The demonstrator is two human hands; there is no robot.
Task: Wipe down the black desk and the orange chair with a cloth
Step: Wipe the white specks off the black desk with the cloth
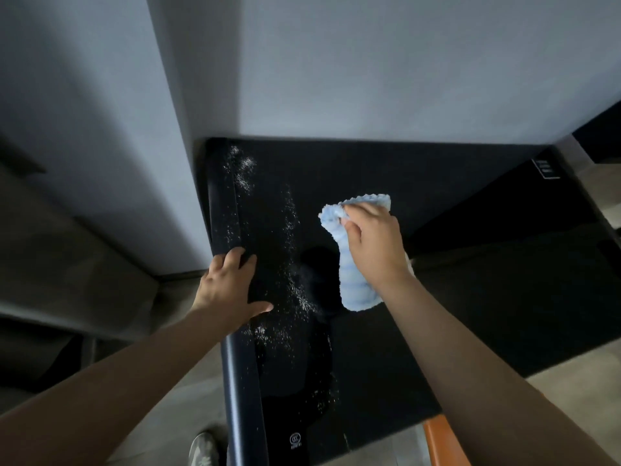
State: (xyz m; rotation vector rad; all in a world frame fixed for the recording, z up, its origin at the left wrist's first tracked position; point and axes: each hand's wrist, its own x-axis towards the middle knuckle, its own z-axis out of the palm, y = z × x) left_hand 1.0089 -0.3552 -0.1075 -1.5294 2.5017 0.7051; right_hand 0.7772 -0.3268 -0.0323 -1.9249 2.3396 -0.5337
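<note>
The black desk (470,264) fills the middle of the head view, its top speckled with white dust (292,237) along the left part. My right hand (373,243) presses a light blue striped cloth (353,284) flat on the desk top, fingers closed over its far end. Over at the desk's left edge, my left hand (232,287) rests flat with its fingers spread, holding nothing. A small piece of the orange chair (443,442) shows at the bottom right, below the desk's near edge.
A pale wall (369,68) stands right behind the desk, with a corner column at the left. A small white label (547,168) sits at the desk's far right. My shoe (203,449) is on the tiled floor at the bottom left.
</note>
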